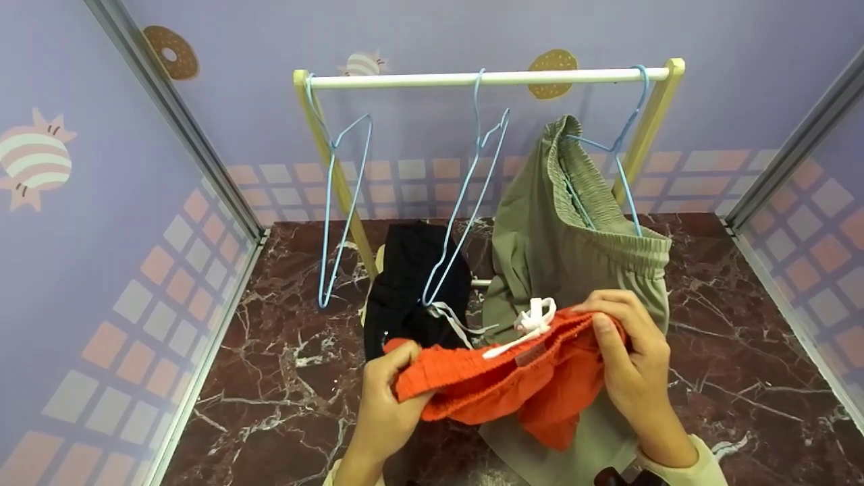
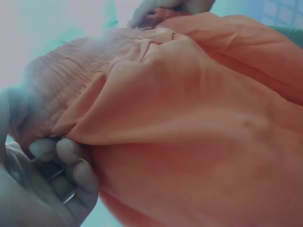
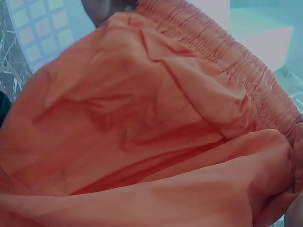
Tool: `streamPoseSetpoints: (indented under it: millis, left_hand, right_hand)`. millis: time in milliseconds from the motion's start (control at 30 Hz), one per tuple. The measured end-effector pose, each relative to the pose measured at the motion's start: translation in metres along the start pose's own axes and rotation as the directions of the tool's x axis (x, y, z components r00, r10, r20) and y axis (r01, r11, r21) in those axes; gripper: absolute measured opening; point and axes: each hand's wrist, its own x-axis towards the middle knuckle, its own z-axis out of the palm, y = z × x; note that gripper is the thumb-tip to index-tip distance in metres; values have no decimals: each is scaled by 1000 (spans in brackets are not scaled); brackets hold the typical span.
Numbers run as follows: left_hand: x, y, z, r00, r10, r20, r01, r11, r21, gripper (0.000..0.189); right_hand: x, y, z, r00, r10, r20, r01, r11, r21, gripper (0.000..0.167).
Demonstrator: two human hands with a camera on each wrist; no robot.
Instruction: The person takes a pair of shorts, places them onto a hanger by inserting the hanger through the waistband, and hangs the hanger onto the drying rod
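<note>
Both hands hold orange shorts [image 1: 567,398] by the elastic waistband, stretched sideways with the opening facing up. My left hand [image 1: 388,398] grips its left end, thumb on top; in the left wrist view curled fingers [image 2: 83,177] hold the gathered edge. At the other end my right hand [image 1: 638,358] pinches the band between thumb and fingers. A white drawstring [image 1: 536,320] is tied in a bow at the front. In the right wrist view the orange cloth [image 3: 118,109] fills most of the picture. Just beyond the shorts hangs an empty blue wire hanger [image 1: 466,202].
A rack with a white rod [image 1: 418,80] stands ahead. Another bare hanger [image 1: 329,229] hangs at its left. Green elastic-waist pants [image 1: 533,270] hang from the right hanger [image 1: 628,182]. A black garment [image 1: 412,263] with pale cords lies low behind the shorts. Patterned walls [image 1: 135,290] enclose the marbled surface [image 1: 283,378].
</note>
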Motion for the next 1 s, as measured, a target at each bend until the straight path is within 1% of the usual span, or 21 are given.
streamPoseSetpoints:
  millis: [67,167,267,333,400,467,500,567,633,700,733,800,867,900,967,1000]
  left_hand:
    - [-1,2,-2,1000,16,-2,-15,999,35,23]
    - [-2,5,-6,999,35,-34,-30,990,134,20]
    - [-2,9,-9,995,57,-87,-34,968,249,21]
    - [-1,11,-11,992,74,-107,-38,951,307,22]
    - [-1,13,-13,990,81,-113,-39,942,332,24]
    - [-2,14,-16,991,79,-108,-39,943,332,25]
    - [-2,13,-17,992,72,-105,-34,946,322,25]
    - [-3,12,-18,995,33,-98,-5,962,272,23]
    - [-4,9,-19,995,-21,-96,40,979,202,20]
    - [-4,5,-19,992,-80,-95,92,988,125,15]
    - [-3,2,-18,989,-113,-94,121,989,87,13]
    - [-3,-3,-17,978,-182,-99,185,983,21,12]
    - [-2,-8,-16,963,-248,-102,246,969,-26,11]
    - [-2,-11,-16,953,-284,-104,281,959,-46,10]
    - [-3,-17,-15,933,-343,-107,337,939,-65,7]
    - [-3,-20,-14,927,-358,-108,353,933,-69,4]
  right_hand:
    - [-1,4,0,1000,4,1,-4,1000,2,16]
    - [-2,10,0,999,19,29,-19,1000,4,17]
    - [-4,15,0,996,58,74,-58,998,-1,21]
    - [-7,22,-1,990,93,102,-93,996,-4,24]
    - [-10,30,-2,985,117,129,-118,993,-4,26]
    - [-14,38,-2,978,129,164,-132,991,7,28]
    - [-15,41,-3,974,133,185,-138,990,13,28]
    - [-17,44,-4,963,134,233,-142,990,19,29]
    - [-19,47,-5,949,140,283,-154,988,28,31]
    - [-20,48,-5,932,148,331,-168,985,33,31]
    - [-21,49,-5,922,153,355,-177,984,34,31]
    - [-23,50,-6,902,171,397,-200,979,32,32]
    - [-25,51,-5,881,191,433,-221,975,21,33]
    - [-27,51,-5,870,202,451,-233,972,14,35]
    - [-30,53,-4,848,220,482,-250,968,-1,39]
    - [-32,54,-3,839,226,496,-257,966,-5,41]
